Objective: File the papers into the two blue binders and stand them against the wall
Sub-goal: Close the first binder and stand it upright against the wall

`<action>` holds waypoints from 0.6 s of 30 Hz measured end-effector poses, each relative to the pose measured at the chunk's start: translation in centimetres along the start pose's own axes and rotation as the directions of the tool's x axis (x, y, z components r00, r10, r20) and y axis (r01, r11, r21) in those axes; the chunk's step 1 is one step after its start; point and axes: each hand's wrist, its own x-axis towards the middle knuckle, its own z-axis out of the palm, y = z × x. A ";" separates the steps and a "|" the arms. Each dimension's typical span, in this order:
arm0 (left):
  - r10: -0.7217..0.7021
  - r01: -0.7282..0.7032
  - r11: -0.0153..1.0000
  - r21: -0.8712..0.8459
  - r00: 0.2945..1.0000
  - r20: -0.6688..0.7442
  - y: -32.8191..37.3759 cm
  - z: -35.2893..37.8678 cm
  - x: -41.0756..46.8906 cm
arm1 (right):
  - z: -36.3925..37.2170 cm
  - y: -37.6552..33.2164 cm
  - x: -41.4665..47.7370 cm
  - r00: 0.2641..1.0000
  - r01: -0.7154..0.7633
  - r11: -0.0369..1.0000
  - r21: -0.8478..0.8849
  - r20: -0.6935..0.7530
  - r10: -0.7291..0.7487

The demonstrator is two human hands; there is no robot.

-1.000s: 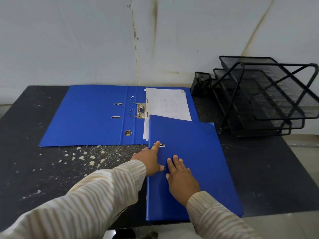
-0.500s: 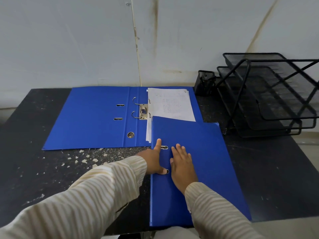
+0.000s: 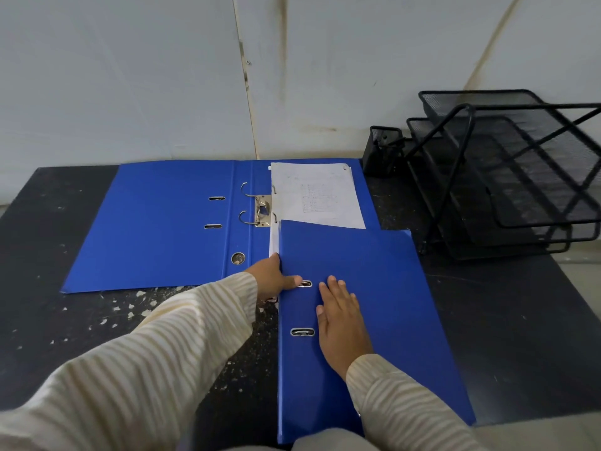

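Observation:
An open blue binder [image 3: 162, 222] lies flat at the back of the dark table, its metal rings [image 3: 257, 208] showing. White papers [image 3: 317, 193] rest on its right half. A closed blue binder [image 3: 383, 288] lies in front, overlapping the open one's lower right corner. My left hand [image 3: 273, 278] grips the closed binder's left edge, thumb on the cover beside the upper slot. My right hand [image 3: 340, 315] lies flat on the cover, fingers together.
A black mesh tiered tray [image 3: 507, 177] stands at the back right, with a small black mesh cup [image 3: 382, 148] beside it against the pale wall [image 3: 146, 76]. The dark table [image 3: 520, 336] is speckled with white flecks at front left.
My left hand slid from the cover to the closed binder's left edge. My right hand moved slightly right, uncovering the lower slot. The view shifted a little.

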 end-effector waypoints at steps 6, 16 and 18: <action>-0.069 0.078 0.988 0.130 0.995 -0.069 1.2 0.3 0.0 | 0.3 0.1 0.0 1.000 0.014 1.000 0.000 -0.011 -0.014; -0.103 0.117 0.990 0.080 0.981 -0.167 1.1 1.9 -0.7 | 0.0 0.1 -0.2 1.000 0.006 1.000 -0.009 0.004 -0.006; -0.113 0.130 0.989 0.070 0.972 -0.207 1.0 2.6 -1.0 | -0.1 0.1 -0.6 1.000 0.011 1.000 -0.009 0.012 -0.011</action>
